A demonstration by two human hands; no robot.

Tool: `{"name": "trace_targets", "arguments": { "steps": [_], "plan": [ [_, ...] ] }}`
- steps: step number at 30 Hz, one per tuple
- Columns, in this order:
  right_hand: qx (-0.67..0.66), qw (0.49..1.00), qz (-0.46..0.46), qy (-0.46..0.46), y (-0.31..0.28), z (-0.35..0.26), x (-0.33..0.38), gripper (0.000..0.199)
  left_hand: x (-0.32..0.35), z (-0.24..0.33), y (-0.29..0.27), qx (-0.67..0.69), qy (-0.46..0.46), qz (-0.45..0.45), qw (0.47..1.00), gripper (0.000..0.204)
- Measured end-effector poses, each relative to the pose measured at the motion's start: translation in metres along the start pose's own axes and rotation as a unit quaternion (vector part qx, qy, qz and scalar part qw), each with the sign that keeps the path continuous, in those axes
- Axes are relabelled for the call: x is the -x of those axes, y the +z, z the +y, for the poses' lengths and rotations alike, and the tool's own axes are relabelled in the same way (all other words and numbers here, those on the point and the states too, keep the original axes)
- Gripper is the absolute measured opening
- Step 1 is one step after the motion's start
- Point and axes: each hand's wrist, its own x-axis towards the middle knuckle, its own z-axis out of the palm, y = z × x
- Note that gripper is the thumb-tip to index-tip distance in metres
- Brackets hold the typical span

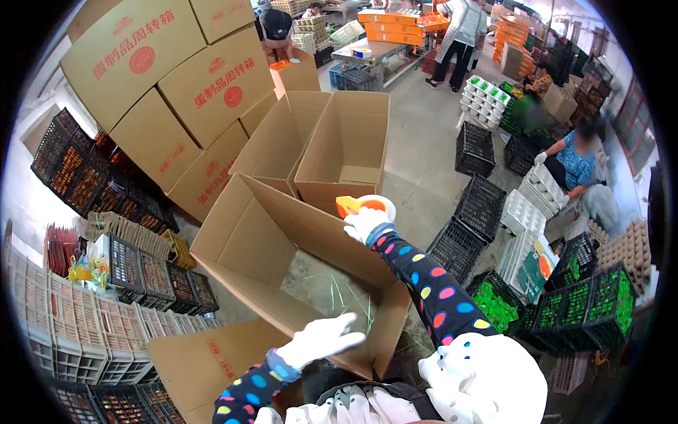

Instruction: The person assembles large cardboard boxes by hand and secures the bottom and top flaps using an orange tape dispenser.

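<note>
My right hand [365,223], in a white glove, is closed round an orange tape dispenser [347,205] with a pale roll of tape. It is above the far right side of an open cardboard box [244,244]. Grey floor and thin green strips show through the bottom of this box. My left hand [321,342], also gloved in white, is over the box's near side with its fingers stretched out and nothing in it. Whether it touches the cardboard I cannot tell. Under my left forearm a cardboard flap or sheet [212,353] stands at an angle.
Two more open cardboard boxes [353,134] stand just beyond. Closed cartons [212,85] are stacked at the far left. Black crates [455,247] and egg trays [537,194] line the right, where a seated person [573,159] works. White crates [78,318] are stacked at the left.
</note>
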Motion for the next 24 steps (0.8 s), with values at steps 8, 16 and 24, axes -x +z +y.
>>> {"name": "trace_targets", "arguments": {
  "steps": [8,16,24],
  "plan": [
    [-0.004,0.999,-0.028,-0.018,-0.006,0.007,-0.004,0.037,-0.058,0.024,0.113,0.086,-0.048,-0.148,0.984,0.091],
    [-0.030,0.997,-0.037,-0.064,0.006,0.008,-0.005,0.034,-0.062,-0.116,0.061,0.004,-0.176,-0.199,0.964,0.072],
    [0.017,0.999,-0.026,-0.036,0.024,0.044,-0.010,0.027,-0.150,-0.121,0.076,-0.189,-0.093,-0.070,0.975,0.049]
  ]
}}
